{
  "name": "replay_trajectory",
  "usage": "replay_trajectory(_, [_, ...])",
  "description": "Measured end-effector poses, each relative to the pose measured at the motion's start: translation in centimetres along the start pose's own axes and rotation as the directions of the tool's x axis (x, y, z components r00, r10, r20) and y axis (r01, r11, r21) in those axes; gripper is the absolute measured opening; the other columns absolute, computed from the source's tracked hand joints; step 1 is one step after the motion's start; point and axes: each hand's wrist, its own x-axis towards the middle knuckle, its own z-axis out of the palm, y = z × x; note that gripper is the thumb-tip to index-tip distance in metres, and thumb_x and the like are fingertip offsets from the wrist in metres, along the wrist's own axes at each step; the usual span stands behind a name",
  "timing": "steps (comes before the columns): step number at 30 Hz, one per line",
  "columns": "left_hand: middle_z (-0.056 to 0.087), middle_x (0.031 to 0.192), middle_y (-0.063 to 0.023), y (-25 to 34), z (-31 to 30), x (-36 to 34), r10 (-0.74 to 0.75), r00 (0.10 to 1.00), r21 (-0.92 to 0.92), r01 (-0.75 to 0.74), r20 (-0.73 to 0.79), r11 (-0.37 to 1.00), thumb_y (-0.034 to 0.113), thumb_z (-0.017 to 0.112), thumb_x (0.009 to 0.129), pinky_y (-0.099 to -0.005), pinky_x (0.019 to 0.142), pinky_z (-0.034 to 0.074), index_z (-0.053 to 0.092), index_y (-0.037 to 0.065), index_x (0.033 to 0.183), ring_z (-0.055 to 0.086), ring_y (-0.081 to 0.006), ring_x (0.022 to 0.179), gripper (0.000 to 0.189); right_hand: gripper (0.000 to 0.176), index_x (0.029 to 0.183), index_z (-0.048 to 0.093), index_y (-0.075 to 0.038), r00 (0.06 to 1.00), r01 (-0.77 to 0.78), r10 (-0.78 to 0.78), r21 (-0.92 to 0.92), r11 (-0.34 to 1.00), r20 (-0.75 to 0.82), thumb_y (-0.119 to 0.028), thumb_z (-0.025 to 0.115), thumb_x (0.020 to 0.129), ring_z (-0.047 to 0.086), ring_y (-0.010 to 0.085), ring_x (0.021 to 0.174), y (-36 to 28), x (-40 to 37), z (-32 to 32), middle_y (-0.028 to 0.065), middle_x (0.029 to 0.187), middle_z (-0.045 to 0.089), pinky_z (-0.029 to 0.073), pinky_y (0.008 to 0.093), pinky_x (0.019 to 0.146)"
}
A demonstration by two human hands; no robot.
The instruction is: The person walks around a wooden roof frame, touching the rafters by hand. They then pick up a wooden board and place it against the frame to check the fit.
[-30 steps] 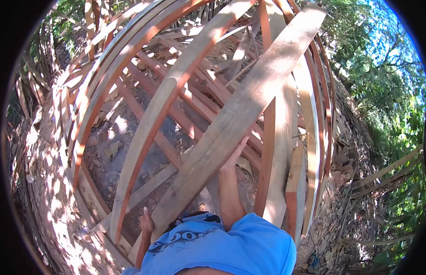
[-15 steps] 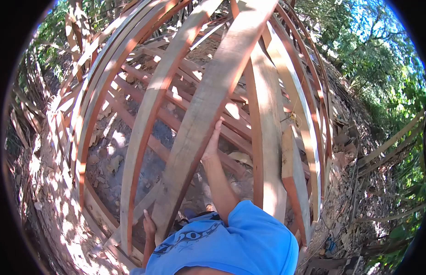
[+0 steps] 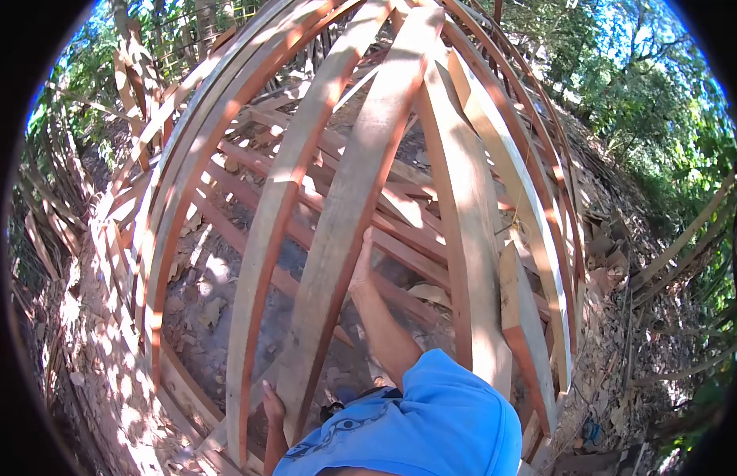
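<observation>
A long, thick wooden plank (image 3: 336, 206) leans steeply in front of me, its top end among the other timbers. My right hand (image 3: 362, 262) is against the plank's right edge about midway along, its fingers partly hidden by the wood. Lower down, my left hand (image 3: 274, 406) holds the left side near the bottom end, fingers pointing up. Between them the two hands brace the plank from both sides. Its foot is hidden near my blue shirt (image 3: 416, 420).
Several more leaning planks surround it, among them one to the left (image 3: 265, 214) and a broad one to the right (image 3: 471, 214). Reddish beams (image 3: 400, 254) lie behind, low over leaf-strewn ground (image 3: 107, 357). A short timber piece (image 3: 527, 333) stands at right. Trees (image 3: 646, 103) border the site.
The view has shifted, so the timbers appear lower and slightly right at their bases. The held plank's top sits lower and farther left. Both hands stay on the plank.
</observation>
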Motion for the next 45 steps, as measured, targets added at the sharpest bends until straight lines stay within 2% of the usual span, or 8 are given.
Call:
replay_trajectory(5, [0.048,0.12,-0.0295,-2.6,1.3,1.6,0.054,0.999,-0.045,-0.055,-0.005,0.998,0.057,0.021,0.091,-0.0376,0.098,0.032,0.048,-0.01,0.118,0.045,-0.0382,0.116,0.077,0.067,0.12,0.05,-0.007,0.953,0.077,-0.108,-0.12,0.99,-0.283,-0.061,0.047,0.081,0.055,0.0196,0.092,-0.8,0.3,-1.7,0.0067,0.107,0.058,0.043,0.0331,0.085])
replay_trajectory(7, [0.05,0.119,-0.0291,-1.3,0.7,0.8,0.054,0.998,-0.004,-0.054,-0.007,0.999,0.057,0.021,0.091,-0.0374,0.098,0.033,0.049,-0.01,0.118,0.046,-0.0376,0.115,0.077,0.047,0.108,0.057,-0.004,0.786,-0.124,-0.541,-0.933,0.338,-0.3,-0.045,0.052,0.086,0.053,0.0156,0.084,-5.1,-0.5,-0.4,0.0045,0.094,0.059,0.042,0.0306,0.079])
replay_trajectory(10, [0.051,0.118,-0.028,-3.7,1.5,2.5,0.03,0.999,-0.078,-0.029,0.014,0.997,0.057,0.021,0.091,-0.0368,0.097,0.033,0.05,-0.01,0.117,0.047,-0.0364,0.114,0.077,0.017,0.082,0.057,0.0,0.378,0.504,-0.884,-0.862,-0.053,0.275,-0.014,0.048,0.088,0.048,0.0095,0.07,-13.4,1.3,8.1,0.0031,0.076,0.054,0.041,0.0241,0.067])
replay_trajectory(14, [0.052,0.116,-0.0267,-2.9,1.4,2.0,-0.075,0.997,-0.065,0.077,0.036,0.995,0.057,0.022,0.091,-0.0361,0.097,0.034,0.05,-0.009,0.117,0.048,-0.0342,0.113,0.077,0.028,0.085,0.06,0.002,-0.015,0.389,-0.87,-0.799,-0.459,0.492,-0.026,0.056,0.084,0.057,0.0216,0.072,-27.0,8.4,16.1,0.0123,0.076,0.061,0.045,0.0327,0.07])
replay_trajectory(18, [0.053,0.115,-0.0278,-3.4,1.9,2.8,-0.012,1.0,-0.038,0.012,0.012,0.999,0.056,0.022,0.091,-0.0378,0.094,0.036,0.051,-0.01,0.115,0.05,-0.036,0.111,0.076,0.031,0.102,0.061,-0.002,0.272,-0.382,-0.833,-0.741,-0.553,0.482,-0.025,0.046,0.087,0.062,0.0274,0.083,-38.9,15.3,11.0,0.013,0.093,0.064,0.048,0.0358,0.074])
replay_trajectory(21, [0.054,0.113,-0.0283,0.0,1.1,1.0,-0.054,0.999,-0.022,0.054,0.0,0.998,0.055,0.022,0.091,-0.039,0.092,0.037,0.051,-0.01,0.114,0.051,-0.0373,0.108,0.075,0.035,0.114,0.056,-0.011,0.712,-0.49,-0.384,0.024,-0.872,0.587,-0.03,0.038,0.09,0.061,0.0188,0.074,-48.1,19.6,2.3,0.0075,0.089,0.063,0.048,0.0314,0.061])
replay_trajectory(34, [0.057,0.106,-0.0282,0.1,0.9,-1.3,-0.032,0.997,-0.038,0.03,-0.066,0.999,0.057,0.024,0.09,-0.0393,0.091,0.038,0.054,-0.01,0.111,0.053,-0.038,0.104,0.077,0.071,0.107,0.062,-0.003,0.617,-0.52,-0.787,-0.752,-0.406,-0.001,-0.064,0.036,0.08,0.05,0.0376,0.111,-37.5,10.8,11.6,0.0231,0.113,0.056,0.039,0.0418,0.094])
replay_trajectory(45, [0.052,0.116,-0.028,-1.1,0.8,1.1,-0.066,0.997,0.016,0.065,0.051,0.998,0.062,0.02,0.088,-0.0375,0.097,0.034,0.048,-0.009,0.119,0.049,-0.0356,0.113,0.083,0.069,0.119,0.053,-0.004,0.705,-0.207,-0.638,-0.77,-0.604,0.311,-0.061,0.036,0.083,0.046,0.0275,0.118,-40.7,13.7,5.9,0.0168,0.122,0.053,0.032,0.0336,0.098])
